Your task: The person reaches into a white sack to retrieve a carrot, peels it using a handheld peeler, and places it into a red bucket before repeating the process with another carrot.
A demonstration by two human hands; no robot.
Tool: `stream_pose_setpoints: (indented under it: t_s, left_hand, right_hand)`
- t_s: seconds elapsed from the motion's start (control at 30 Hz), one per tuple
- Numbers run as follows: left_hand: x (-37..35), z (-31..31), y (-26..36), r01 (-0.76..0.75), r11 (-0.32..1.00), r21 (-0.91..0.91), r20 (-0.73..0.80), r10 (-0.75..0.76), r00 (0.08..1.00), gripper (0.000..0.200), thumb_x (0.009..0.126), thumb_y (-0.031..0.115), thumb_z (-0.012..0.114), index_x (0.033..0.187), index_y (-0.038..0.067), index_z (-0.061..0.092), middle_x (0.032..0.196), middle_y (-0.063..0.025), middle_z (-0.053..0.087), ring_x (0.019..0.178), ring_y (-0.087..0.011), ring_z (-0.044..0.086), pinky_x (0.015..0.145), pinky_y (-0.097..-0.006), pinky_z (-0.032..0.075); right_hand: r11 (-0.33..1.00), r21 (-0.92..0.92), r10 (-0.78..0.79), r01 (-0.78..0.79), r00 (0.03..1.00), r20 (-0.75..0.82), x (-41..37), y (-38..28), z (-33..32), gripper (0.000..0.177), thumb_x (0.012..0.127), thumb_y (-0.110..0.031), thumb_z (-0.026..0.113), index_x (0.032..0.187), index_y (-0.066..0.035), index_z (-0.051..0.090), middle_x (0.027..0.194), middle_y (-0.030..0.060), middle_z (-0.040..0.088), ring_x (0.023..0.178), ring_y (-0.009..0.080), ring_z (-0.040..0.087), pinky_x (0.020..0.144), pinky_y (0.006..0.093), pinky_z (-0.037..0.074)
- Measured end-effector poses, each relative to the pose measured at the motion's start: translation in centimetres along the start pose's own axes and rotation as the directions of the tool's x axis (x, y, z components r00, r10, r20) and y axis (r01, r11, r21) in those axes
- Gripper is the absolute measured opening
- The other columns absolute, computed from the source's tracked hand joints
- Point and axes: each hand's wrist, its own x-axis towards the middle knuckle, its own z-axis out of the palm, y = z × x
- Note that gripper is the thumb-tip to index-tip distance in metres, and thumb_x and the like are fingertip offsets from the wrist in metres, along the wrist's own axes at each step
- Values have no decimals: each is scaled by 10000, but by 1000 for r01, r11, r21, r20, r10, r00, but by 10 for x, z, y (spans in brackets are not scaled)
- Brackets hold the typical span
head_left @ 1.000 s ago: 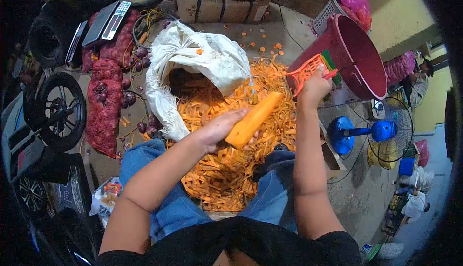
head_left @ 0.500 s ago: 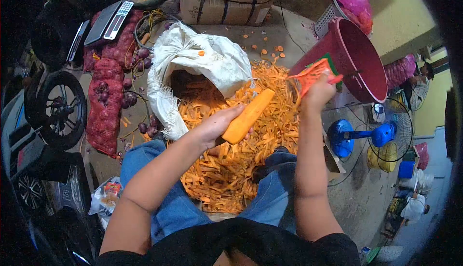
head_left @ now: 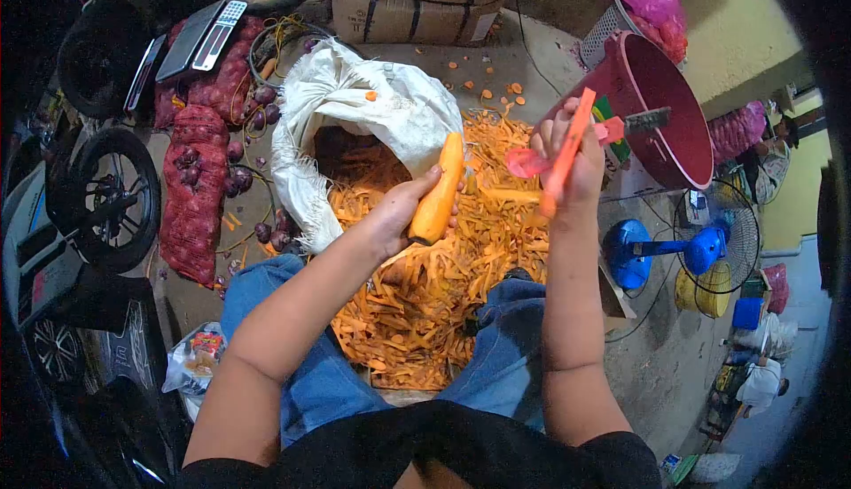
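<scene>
My left hand [head_left: 394, 221] is wrapped round a peeled orange carrot [head_left: 440, 189], its dark-tipped thick end pointing toward me. Off to the right, my right hand [head_left: 581, 170] is closed around a red-orange peeler [head_left: 568, 154], held apart from the carrot. A knife with a dark blade [head_left: 647, 120] and a reddish handle also sticks out of that hand to the right. Beneath both hands spreads a heap of carrot peelings [head_left: 417, 312] between my legs. A blurred orange strip [head_left: 510, 195] shows just left of the peeler.
A white woven sack [head_left: 390, 99] lies open-mouthed behind the peelings. To the right stand a maroon bucket [head_left: 620, 68] and a blue fan [head_left: 629, 254]. Net bags of onions [head_left: 191, 196] and a scale [head_left: 191, 41] are at left. Cardboard boxes [head_left: 417, 15] are stacked behind.
The carrot has turned more upright in my left hand, and its dark end now shows. My right hand has shifted slightly left, turning the peeler and bringing the knife blade into clearer view.
</scene>
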Motion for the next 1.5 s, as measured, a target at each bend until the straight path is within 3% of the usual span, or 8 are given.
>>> stream_pose_setpoints:
  t_s: [0.1, 0.17, 0.2, 0.3, 0.43, 1.2, 1.33, 1.5]
  left_hand:
    - [5, -4, -1, -27, 998, -63, -3, 27, 1000, 306, 814, 301, 424, 930, 21, 469, 711, -41, 504, 610, -119, 506, 545, -227, 445]
    - [4, -4, 1, -68, 996, 56, 11, 68, 998, 290, 796, 280, 459, 922, 19, 474, 709, -40, 506, 611, -115, 505, 552, -226, 437]
    - [4, -4, 1, -109, 979, 171, 30, 106, 994, 278, 778, 260, 493, 913, 17, 479, 707, -39, 508, 611, -111, 504, 558, -225, 430]
    - [6, -10, 6, -268, 789, 553, 112, 248, 962, 366, 733, 258, 538, 1000, 29, 441, 811, -55, 523, 625, -123, 518, 572, -222, 411]
    - [0, -10, 19, -203, 190, 961, 54, 588, 807, 348, 645, 266, 589, 844, -3, 493, 701, -149, 554, 639, -260, 551, 582, -335, 420]
    - [-22, -3, 26, -439, -354, 826, 558, 628, 542, 283, 595, 181, 616, 822, 39, 525, 663, -121, 543, 622, -276, 536, 576, -312, 430]
    - [-20, -12, 20, -417, 66, 907, 218, 771, 598, 283, 661, 200, 606, 878, 54, 497, 803, -97, 513, 743, -205, 515, 650, -298, 411]
    - [-10, -18, 30, -505, 691, 518, -42, 610, 792, 219, 780, 187, 482, 973, 95, 434, 839, -23, 448, 777, -133, 470, 693, -295, 393]
  right_hand:
    - [929, -363, 8, -76, 982, -188, -4, -4, 13, 148, 809, -188, 465, 834, -46, 500, 637, -26, 468, 520, 77, 430, 497, 199, 373]
    - [334, -904, -219, 265, 955, 199, -5, -1, 6, 172, 809, -205, 469, 846, -43, 511, 660, -25, 488, 541, 55, 421, 499, 185, 352]
    - [761, -647, -68, 46, 998, -8, -2, 6, 2, 187, 805, -206, 474, 831, -25, 512, 649, -14, 497, 562, 56, 426, 511, 192, 350]
    - [762, -647, -31, -12, 998, -56, -6, 0, 9, 202, 797, -215, 483, 815, -16, 514, 652, 4, 505, 590, 66, 438, 541, 208, 367]
    - [211, -967, 238, 144, 952, 194, -14, 3, 6, 212, 789, -229, 468, 770, -22, 512, 596, 79, 497, 540, 146, 484, 505, 270, 376]
    - [-75, -995, 406, -68, 909, -92, -22, 58, -19, 153, 634, -153, 527, 722, -29, 545, 659, 182, 545, 656, 333, 532, 578, 401, 415]
    - [-244, -966, 511, -86, 835, -204, -19, 84, -41, 177, 646, -171, 522, 752, -34, 561, 695, 174, 556, 679, 318, 539, 596, 382, 425]
    - [320, -944, 370, 81, 906, 204, -20, 79, -22, 173, 683, -172, 531, 776, -28, 557, 722, 166, 563, 682, 277, 555, 615, 348, 429]
